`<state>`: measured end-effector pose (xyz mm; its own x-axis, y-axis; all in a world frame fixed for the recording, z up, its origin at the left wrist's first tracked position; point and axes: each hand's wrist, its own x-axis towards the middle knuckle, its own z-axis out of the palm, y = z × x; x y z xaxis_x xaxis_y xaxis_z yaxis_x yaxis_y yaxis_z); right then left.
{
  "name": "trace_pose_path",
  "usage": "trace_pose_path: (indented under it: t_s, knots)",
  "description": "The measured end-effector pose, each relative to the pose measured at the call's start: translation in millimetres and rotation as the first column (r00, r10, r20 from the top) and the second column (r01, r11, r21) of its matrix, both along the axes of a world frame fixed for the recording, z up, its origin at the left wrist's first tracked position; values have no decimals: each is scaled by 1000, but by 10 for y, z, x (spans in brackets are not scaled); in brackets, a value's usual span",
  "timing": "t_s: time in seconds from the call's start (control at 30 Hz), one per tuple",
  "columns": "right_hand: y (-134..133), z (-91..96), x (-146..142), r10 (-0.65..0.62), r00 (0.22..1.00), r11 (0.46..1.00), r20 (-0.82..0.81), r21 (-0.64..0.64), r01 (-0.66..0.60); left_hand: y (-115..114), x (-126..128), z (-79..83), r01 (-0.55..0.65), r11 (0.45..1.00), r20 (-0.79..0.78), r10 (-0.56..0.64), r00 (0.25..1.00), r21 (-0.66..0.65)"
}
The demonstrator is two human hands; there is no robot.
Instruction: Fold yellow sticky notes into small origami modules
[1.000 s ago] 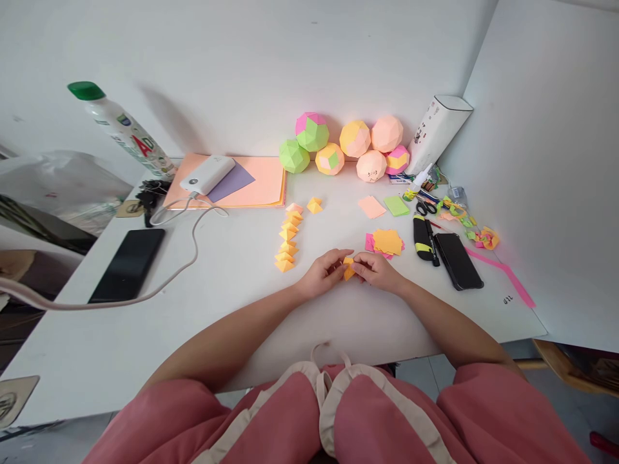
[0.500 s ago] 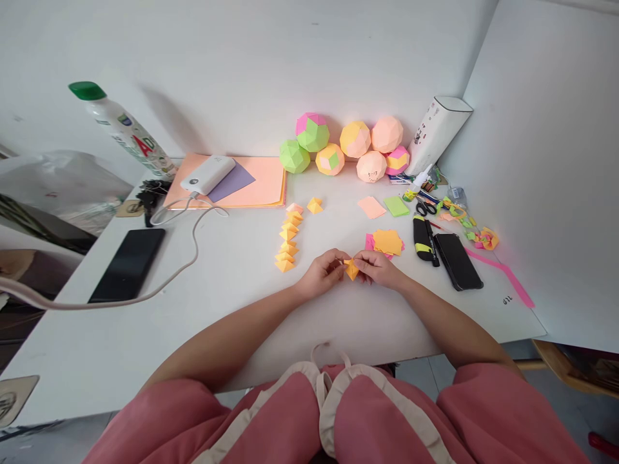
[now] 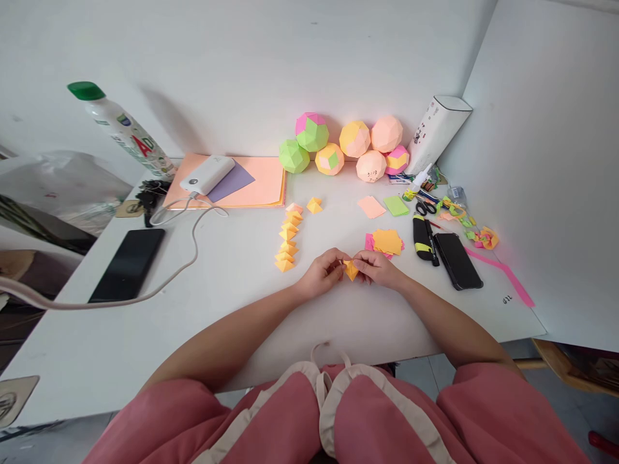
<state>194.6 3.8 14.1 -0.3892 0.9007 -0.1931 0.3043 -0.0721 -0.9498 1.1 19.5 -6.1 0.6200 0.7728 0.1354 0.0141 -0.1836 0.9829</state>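
Observation:
Between my two hands is a small folded orange paper piece, pinched from both sides above the desk. My left hand grips its left edge with bent fingers. On the opposite edge, my right hand closes thumb and fingers on the paper; some fingertips are hidden behind it. Left of my hands runs a column of folded orange paper units, with a single orange unit standing apart. Just beyond my right hand lies a stack of orange paper sheets over pink ones.
Faceted paper balls line the wall. Peach sheets and green sheets lie near scissors, a cutter and a black phone. Leftward are a dark phone, a power bank, its cable and a spray bottle.
My fingers have shifted very slightly on the orange paper piece, which stays in nearly the same place. Everything else on the desk looks unchanged.

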Motion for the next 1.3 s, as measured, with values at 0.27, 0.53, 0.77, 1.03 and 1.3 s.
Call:
trace_pose_path:
  t_s: [0.27, 0.53, 0.77, 1.03, 1.3]
  knots:
    - [-7, -8, -4, -15, 1000, 1000, 14, -8, 15, -12, -9, 1, 8, 996, 23, -5, 1000, -92]
    - [-9, -1, -13, -20, 999, 1000, 27, -4, 20, -6, -16, -11, 23, 996, 39, -20, 999, -91]
    - [-11, -33, -5, -24, 1000, 999, 17, 25, 24, -15, 13, 22, -48, 993, -23, 46, 999, -109]
    - [-13, -80, 7, -35, 999, 996, -25, 86, 37, -10, 38, 79, -113, 990, -120, 103, 987, -80]
    - [-49, -18, -49, -57, 998, 981, 17, 188, 53, -23, 31, 76, -92, 962, -116, 63, 991, -256]
